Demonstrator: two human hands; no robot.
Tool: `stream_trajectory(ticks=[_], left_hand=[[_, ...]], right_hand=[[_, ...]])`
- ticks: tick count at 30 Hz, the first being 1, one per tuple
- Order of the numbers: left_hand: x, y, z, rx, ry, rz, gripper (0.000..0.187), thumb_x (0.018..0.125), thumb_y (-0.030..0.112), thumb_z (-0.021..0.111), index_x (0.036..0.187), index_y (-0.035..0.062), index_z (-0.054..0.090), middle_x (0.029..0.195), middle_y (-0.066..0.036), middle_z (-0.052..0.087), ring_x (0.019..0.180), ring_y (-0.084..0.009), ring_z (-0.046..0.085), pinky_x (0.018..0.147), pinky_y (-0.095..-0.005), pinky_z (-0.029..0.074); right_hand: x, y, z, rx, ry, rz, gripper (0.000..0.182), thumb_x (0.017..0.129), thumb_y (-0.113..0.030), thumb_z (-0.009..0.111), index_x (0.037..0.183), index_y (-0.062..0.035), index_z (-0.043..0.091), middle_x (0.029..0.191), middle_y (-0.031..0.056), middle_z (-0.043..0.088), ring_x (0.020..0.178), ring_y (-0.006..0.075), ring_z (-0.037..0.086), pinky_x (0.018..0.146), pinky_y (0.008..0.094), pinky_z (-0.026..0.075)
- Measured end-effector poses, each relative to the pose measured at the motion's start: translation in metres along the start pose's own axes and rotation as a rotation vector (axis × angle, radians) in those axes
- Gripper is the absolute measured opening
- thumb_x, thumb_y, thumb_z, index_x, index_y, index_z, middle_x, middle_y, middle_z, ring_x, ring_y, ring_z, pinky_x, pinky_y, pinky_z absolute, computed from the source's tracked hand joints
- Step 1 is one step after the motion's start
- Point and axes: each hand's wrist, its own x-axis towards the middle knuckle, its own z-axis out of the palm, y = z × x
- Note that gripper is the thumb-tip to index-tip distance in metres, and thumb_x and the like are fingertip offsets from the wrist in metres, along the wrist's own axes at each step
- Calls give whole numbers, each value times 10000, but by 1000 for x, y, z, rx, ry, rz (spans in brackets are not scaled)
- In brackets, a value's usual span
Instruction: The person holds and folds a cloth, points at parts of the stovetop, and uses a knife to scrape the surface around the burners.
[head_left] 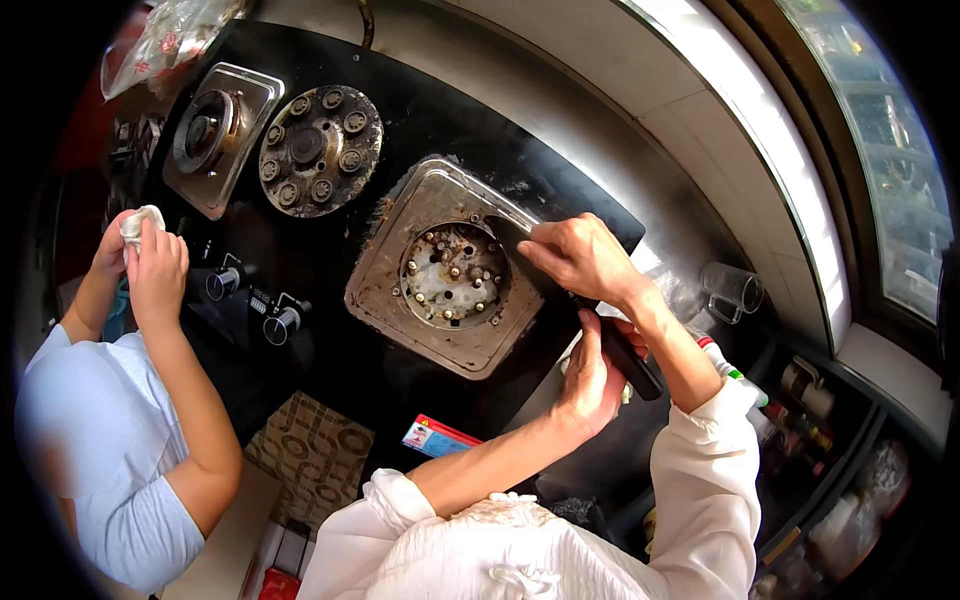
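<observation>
A black-handled tool (pixel 632 358) with a dark flat blade, apparently a knife, is held between both hands. My left hand (pixel 592 388) is closed around its handle. My right hand (pixel 580 256) is closed higher up, fingers pinching at the blade, whose tip points toward the open burner. That burner has a square, stained metal tray (pixel 400 325) and a round recess (pixel 452 275) with small brass nozzles. Further left lies a round, dirty burner plate (pixel 320 152) on the black stove top (pixel 420 110).
A co-worker (pixel 120 440) at the left holds a white cloth (pixel 141 225) in both hands. Another burner (pixel 205 130) is at the upper left, with control knobs (pixel 283 324) at the front edge. A glass mug (pixel 733 290) stands at the right, beside shelves with bottles.
</observation>
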Motion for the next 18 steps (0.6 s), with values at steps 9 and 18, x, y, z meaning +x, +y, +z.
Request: stream_trajectory(ticks=[9, 18], left_hand=[[-36, 38, -9, 508, -50, -58, 529, 1003, 531, 419, 1006, 20, 555, 847, -63, 594, 786, -146, 585, 755, -296, 489], [-55, 83, 5, 363, -314, -478, 919, 875, 795, 277, 1302, 7, 481, 947, -108, 644, 775, -174, 628, 728, -320, 482]], right_hand=[[-39, -4, 5, 518, 289, 309, 416, 988, -249, 576, 650, -39, 455, 563, -77, 323, 555, 30, 293, 469, 268, 257], [-85, -20, 41, 1363, 720, 178, 333, 996, -358, 549, 793, -95, 539, 619, -24, 491, 541, 57, 410, 471, 223, 307]])
